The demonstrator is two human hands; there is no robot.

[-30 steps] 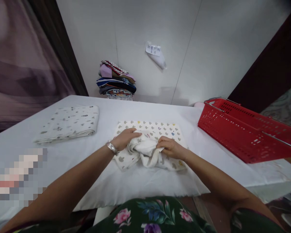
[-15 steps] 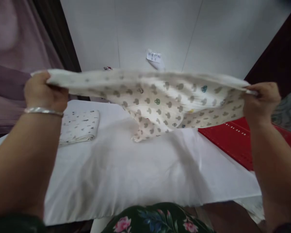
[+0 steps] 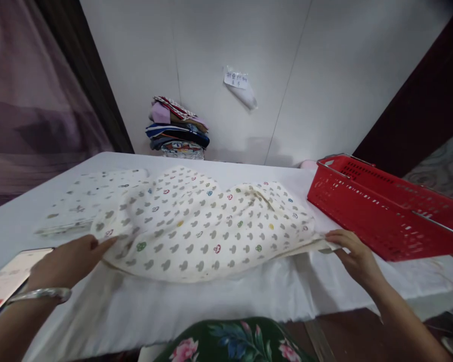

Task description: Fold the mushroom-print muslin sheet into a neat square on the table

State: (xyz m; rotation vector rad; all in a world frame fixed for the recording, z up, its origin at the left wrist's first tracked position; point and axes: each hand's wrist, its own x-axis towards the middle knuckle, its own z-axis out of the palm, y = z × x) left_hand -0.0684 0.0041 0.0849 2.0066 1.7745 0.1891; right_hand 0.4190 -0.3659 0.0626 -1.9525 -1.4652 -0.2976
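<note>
A cream cloth [image 3: 211, 226] printed with small mushrooms lies loosely spread and rumpled over the white-covered table. At its near left corner my left hand [image 3: 73, 259], with a silver bangle on the wrist, pinches the edge. My right hand [image 3: 353, 249] grips the near right corner between thumb and fingers. The cloth's near edge runs between both hands in a sagging curve, and its far side rises in soft folds. Just beyond my left hand lies a folded white cloth [image 3: 86, 193] with small dark prints, partly overlapped by the mushroom cloth.
A red plastic basket [image 3: 355, 206] with wire handles stands at the right. A phone [image 3: 13, 276] with a lit screen lies at the left. Several folded clothes form a stack [image 3: 179, 128] against the back wall, where a paper label [image 3: 236, 80] hangs. The table [image 3: 226, 296] has a white cover.
Both hands have come down from shoulder-wide, raised positions, lowering the mushroom cloth from the air onto the table. The clothes stack, basket and phone show more fully now.
</note>
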